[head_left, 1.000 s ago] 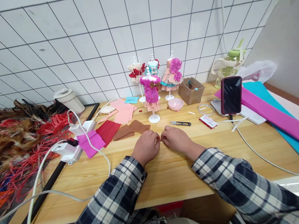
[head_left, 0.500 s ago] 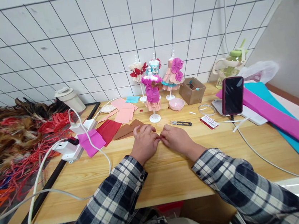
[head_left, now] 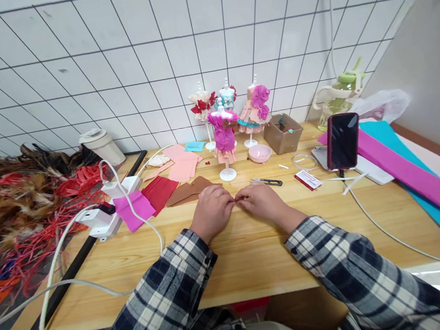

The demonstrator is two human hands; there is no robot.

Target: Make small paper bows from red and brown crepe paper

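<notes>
My left hand (head_left: 211, 211) and my right hand (head_left: 262, 202) rest side by side on the wooden table (head_left: 254, 256), fingertips meeting. Both are closed in a pinch on a tiny reddish-brown scrap (head_left: 235, 200), mostly hidden by the fingers. Just beyond my left hand lie brown paper pieces (head_left: 189, 191). A magenta paper dress on a small white mannequin stand (head_left: 225, 146) rises right behind the hands. Small black snips (head_left: 267, 182) lie past my right hand.
Red, pink and magenta paper sheets (head_left: 159, 185), white chargers with cables (head_left: 99, 221) and a heap of feathers (head_left: 17, 198) fill the left. Further dress mannequins (head_left: 253, 111), a pink bowl (head_left: 260, 153), a cardboard box (head_left: 282, 133), a propped phone (head_left: 342, 141) and rolled crepe paper (head_left: 416, 177) stand right.
Both hands have shifted slightly away from me, staying pinched together; the left fingers briefly stretched toward the brown paper and curled back.
</notes>
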